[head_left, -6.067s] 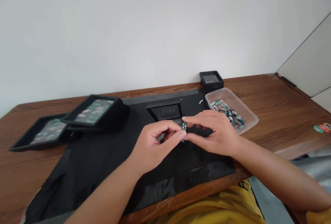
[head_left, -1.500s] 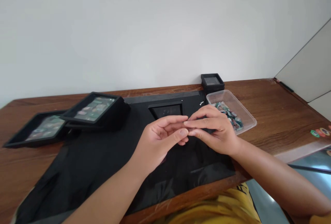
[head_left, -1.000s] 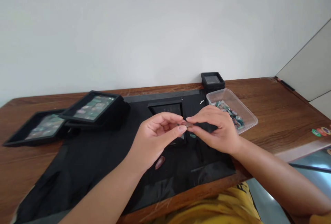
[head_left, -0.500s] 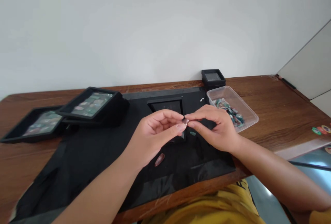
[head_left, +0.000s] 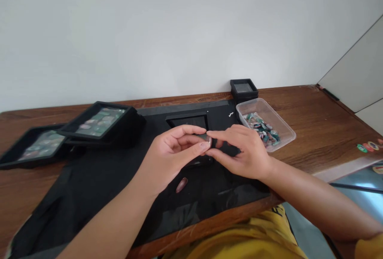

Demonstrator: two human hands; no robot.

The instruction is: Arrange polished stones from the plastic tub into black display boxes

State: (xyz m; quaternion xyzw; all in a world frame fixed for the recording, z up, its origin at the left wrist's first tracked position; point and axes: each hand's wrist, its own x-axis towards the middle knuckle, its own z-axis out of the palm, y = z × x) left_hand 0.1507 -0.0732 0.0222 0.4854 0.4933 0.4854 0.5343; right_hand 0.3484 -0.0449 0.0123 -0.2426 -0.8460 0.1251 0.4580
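In front of me, my left hand [head_left: 170,151] is closed, its thumb and fingers pinching a small, shiny, brownish polished stone [head_left: 210,141]. My right hand [head_left: 247,151] meets it from the other side, with index finger and thumb bent around the stone's edges. Fingers cover much of the stone. Below and behind the hands lies a black display frame [head_left: 187,120], partly hidden by them. A reddish-brown oval stone [head_left: 181,185] rests on the black mat [head_left: 119,187], nearer to me than my left hand.
At right stands a clear plastic tub [head_left: 283,127] holding many green and pale stones [head_left: 263,129]. Black frames [head_left: 243,87] are stacked behind it. Two black frames with stones inside, one raised [head_left: 100,121] and one lower [head_left: 42,145], sit at left.
The view has shifted slightly, so everything sits further left. My right thumb and index finger are spread wider around the stone. A small greenish stone on the mat is now hidden by my right hand.
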